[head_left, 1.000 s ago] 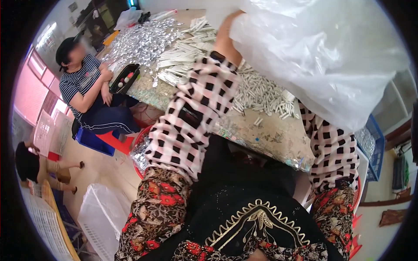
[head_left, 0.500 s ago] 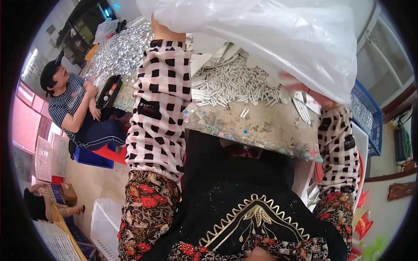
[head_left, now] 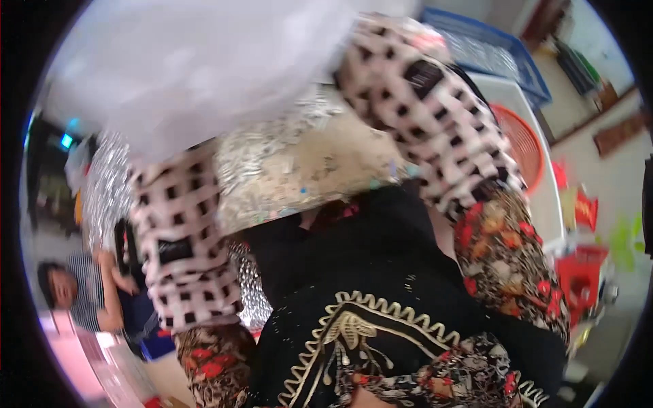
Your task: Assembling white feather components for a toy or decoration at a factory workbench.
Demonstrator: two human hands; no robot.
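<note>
Beyond the checked sleeves [head_left: 435,102], blurred white plastic [head_left: 197,68] hides both hands; their opening and hold I cannot tell.

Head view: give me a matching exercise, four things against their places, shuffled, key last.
1. cloudy white plastic bag
2. round orange plastic basket
3. rectangular blue plastic crate
4. worn tan tabletop

A. top right, holding silvery pieces
B. between the pink-and-black checkered sleeves
C. upper left
D. just outside the right sleeve

Pairs: 1-C, 2-D, 3-A, 4-B
</note>
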